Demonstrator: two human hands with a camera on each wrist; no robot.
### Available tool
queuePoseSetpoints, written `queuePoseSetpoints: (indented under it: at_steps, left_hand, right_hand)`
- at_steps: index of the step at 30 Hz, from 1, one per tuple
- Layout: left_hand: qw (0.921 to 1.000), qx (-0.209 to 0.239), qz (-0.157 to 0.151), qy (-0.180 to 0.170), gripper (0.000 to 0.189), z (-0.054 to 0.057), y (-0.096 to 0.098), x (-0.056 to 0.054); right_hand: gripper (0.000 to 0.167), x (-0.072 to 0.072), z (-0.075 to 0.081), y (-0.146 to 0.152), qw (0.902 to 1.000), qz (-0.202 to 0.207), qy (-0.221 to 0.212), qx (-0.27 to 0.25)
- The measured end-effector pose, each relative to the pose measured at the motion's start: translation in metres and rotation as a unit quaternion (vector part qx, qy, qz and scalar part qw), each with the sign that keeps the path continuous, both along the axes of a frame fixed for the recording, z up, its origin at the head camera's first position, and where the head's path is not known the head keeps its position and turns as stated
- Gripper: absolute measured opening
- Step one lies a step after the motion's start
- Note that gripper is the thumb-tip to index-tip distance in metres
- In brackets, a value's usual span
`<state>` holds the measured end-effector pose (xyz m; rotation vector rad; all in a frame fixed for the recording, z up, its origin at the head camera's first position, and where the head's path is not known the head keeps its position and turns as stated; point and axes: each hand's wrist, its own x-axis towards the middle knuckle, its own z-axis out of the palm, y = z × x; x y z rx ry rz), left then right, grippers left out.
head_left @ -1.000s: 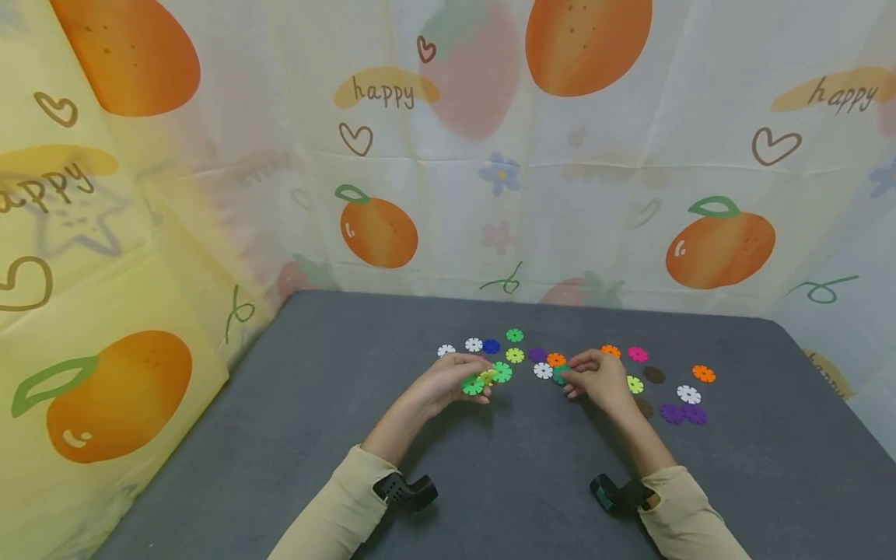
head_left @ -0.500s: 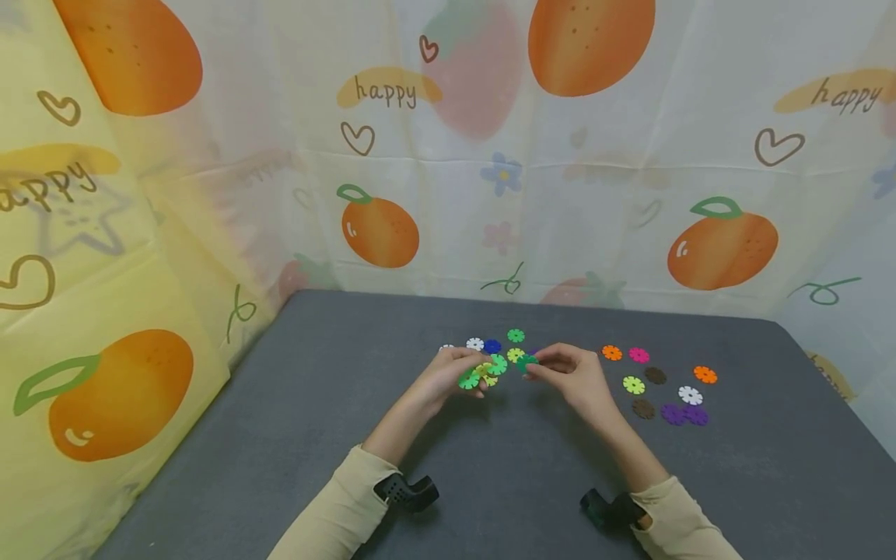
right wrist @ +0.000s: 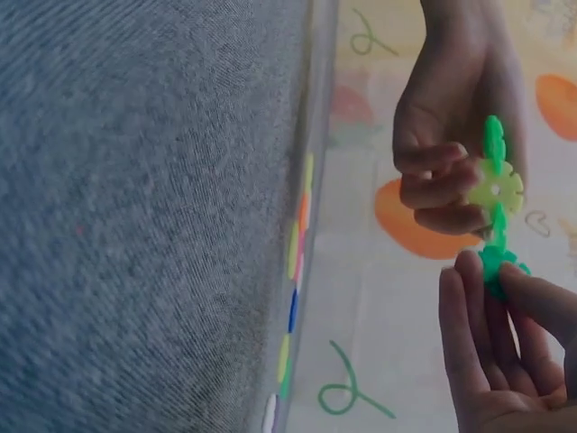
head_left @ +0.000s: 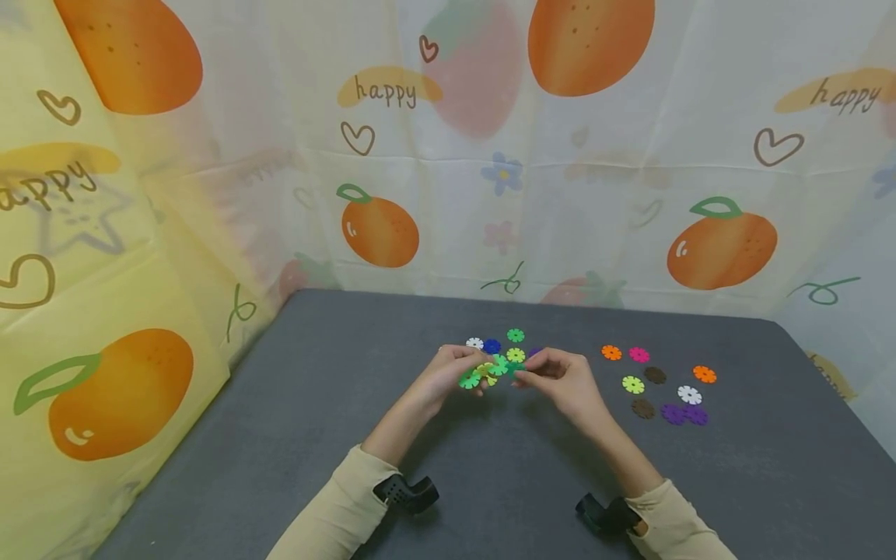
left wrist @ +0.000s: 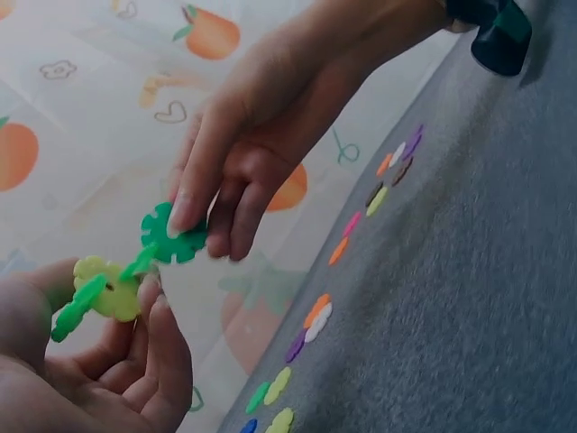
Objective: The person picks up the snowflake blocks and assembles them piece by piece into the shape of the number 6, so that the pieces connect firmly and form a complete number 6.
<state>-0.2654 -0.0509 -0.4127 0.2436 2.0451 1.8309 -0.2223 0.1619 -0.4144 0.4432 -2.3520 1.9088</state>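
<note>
My left hand (head_left: 444, 381) pinches a yellow-green notched plastic disc (left wrist: 117, 298) between thumb and fingers. Slotted edgewise into it are two bright green discs, one standing on its outer side (left wrist: 77, 308) and the other pointing at the right hand. My right hand (head_left: 570, 385) grips a darker green disc (left wrist: 162, 236) between thumb and fingertips. In the right wrist view the darker disc's edge meets the end of the nearer bright green disc (right wrist: 499, 225). Both hands are raised above the table, and the fingers partly cover the pieces.
On the grey table (head_left: 315, 451) lie several loose discs: a white disc (head_left: 474, 343), a blue disc (head_left: 492, 346) and a green disc (head_left: 516, 335) behind the hands. To the right are an orange disc (head_left: 611, 352), a pink disc (head_left: 638, 355) and overlapping purple discs (head_left: 673, 414). A printed curtain (head_left: 448, 187) hangs behind.
My right hand has lifted the darker green disc from among the loose discs and moved left, bringing it to the joined discs. The left hand has stayed nearly still, holding them.
</note>
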Motion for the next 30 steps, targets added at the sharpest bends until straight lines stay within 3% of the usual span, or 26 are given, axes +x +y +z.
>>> queuePoseSetpoints:
  at_steps: [9,18,25,30]
  left_hand:
    - [0.9999,-0.003,0.007,0.007,0.025,0.002,0.002,0.002]
    - [0.9995,-0.028,0.005,0.012,0.025,-0.002,0.003,0.002]
    - [0.9999,0.002,0.005,-0.011,0.026,-0.007,0.006,0.0]
    - [1.0,0.001,0.001,0.003,0.026,-0.001,0.006,0.003]
  right_hand:
    - [0.009,0.003,-0.002,-0.004,0.9989,-0.001,0.04,-0.023]
    - [0.006,0.001,-0.007,-0.005,0.998,-0.01,0.062,-0.005]
    - [0.006,-0.001,-0.013,-0.004,0.9969,-0.001,0.072,-0.032]
    - [0.006,-0.001,-0.013,-0.004,0.9958,0.002,0.084,-0.036]
